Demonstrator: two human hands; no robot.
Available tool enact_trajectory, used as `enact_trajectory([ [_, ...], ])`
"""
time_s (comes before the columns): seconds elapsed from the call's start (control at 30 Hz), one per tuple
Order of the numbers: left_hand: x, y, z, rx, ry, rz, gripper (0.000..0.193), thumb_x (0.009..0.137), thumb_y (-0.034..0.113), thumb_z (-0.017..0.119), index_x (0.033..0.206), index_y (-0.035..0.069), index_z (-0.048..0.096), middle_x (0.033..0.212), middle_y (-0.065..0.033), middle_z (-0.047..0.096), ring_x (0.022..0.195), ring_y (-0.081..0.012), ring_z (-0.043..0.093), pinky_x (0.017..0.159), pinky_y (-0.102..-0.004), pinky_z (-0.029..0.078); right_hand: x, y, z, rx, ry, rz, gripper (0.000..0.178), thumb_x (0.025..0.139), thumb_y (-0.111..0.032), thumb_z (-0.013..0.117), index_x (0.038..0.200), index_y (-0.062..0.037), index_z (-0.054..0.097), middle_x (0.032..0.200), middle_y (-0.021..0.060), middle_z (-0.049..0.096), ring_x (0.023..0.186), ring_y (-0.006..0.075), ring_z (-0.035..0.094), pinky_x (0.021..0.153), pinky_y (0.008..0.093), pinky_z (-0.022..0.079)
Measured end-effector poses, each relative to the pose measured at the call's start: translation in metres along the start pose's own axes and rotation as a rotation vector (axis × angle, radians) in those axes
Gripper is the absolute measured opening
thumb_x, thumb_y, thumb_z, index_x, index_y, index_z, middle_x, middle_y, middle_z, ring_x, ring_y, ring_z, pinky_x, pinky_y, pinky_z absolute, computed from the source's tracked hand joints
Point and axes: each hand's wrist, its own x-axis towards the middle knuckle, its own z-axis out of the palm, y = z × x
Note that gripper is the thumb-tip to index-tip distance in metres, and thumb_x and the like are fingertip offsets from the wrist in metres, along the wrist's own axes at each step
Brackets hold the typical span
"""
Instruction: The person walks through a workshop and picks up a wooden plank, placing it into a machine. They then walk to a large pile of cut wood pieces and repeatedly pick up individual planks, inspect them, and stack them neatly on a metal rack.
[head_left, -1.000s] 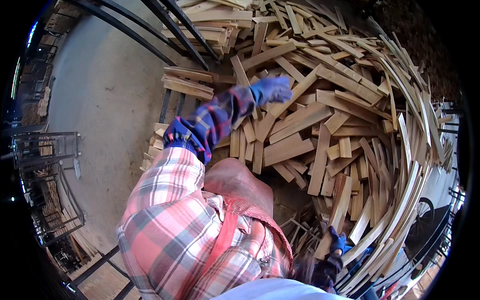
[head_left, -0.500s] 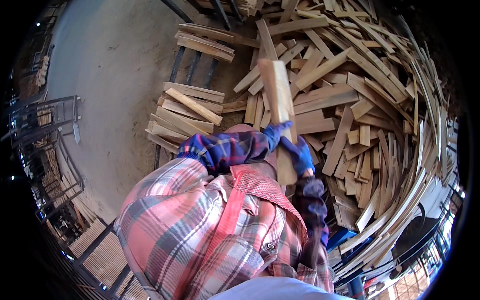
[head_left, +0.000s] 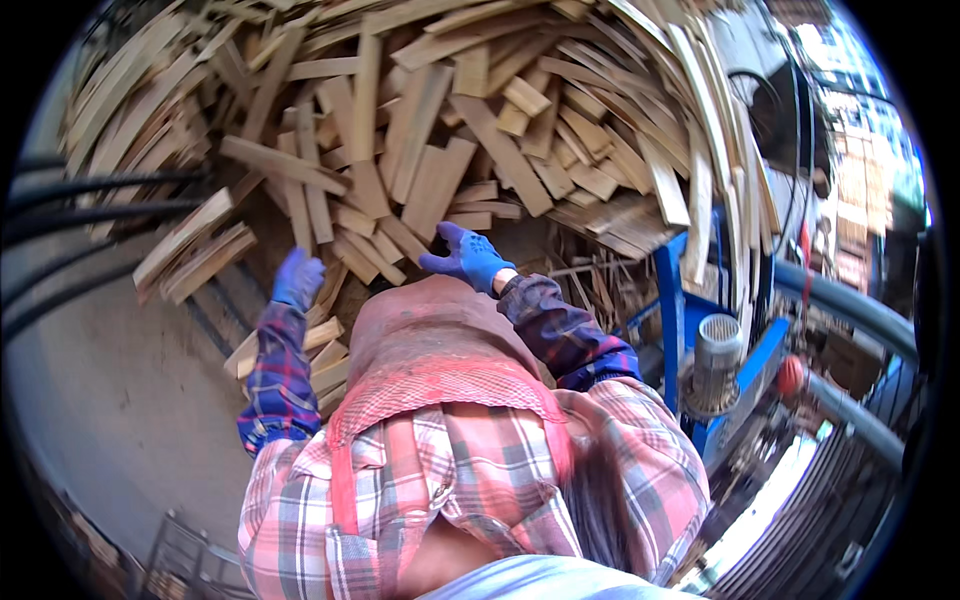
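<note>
My left hand (head_left: 298, 280), in a blue-purple glove, is raised beside the pile of wooden boards (head_left: 436, 185), its fingers slightly apart and nothing visible in them. Across from it, my right hand (head_left: 468, 256) wears a blue glove, with thumb and fingers spread and no board in it. The right hand is nearest to a short board (head_left: 404, 240) at the pile's near edge. Below my left hand, more short boards (head_left: 325, 355) lie stacked, partly hidden by my forearm and the red apron (head_left: 430, 330).
A rack at left carries a few boards (head_left: 205, 262). To the right stands a blue metal frame (head_left: 672, 300) with a grey motor (head_left: 717, 350) and thick grey pipes (head_left: 850, 310). Long thin slats (head_left: 700, 190) lean along the pile's right side.
The view has swung to the right, toward the pile. Both hands held a thick wooden board before; they have let it go and moved apart. Where it lies I cannot tell.
</note>
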Motion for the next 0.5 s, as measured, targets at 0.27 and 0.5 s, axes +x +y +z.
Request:
enact_trajectory([
  [0.27,-0.051,-0.111,0.231,0.644,-0.211,-0.154,0.057,0.088,0.043,0.061,0.13,0.007,0.047,0.117,-0.0131,0.059,0.102,-0.0237,0.059,0.089,-0.0402,0.045,0.002,0.169,-0.198,-0.177,0.57,0.268,0.072,0.071,-0.056,0.067,0.119,-0.0036,0.055,0.116,0.0206,0.06,0.109,0.037,0.056,0.093,0.0425,0.045],
  [0.5,-0.039,-0.116,0.267,0.686,-0.013,-0.078,0.056,0.09,0.037,0.057,0.134,0.005,0.043,0.123,-0.0136,0.056,0.106,-0.0254,0.058,0.092,-0.0412,0.044,0.047,0.262,-0.402,-0.713,0.543,0.878,0.081,0.072,-0.052,0.066,0.137,-0.0125,0.039,0.139,0.0144,0.042,0.129,0.0276,0.041,0.101,0.0456,0.037],
])
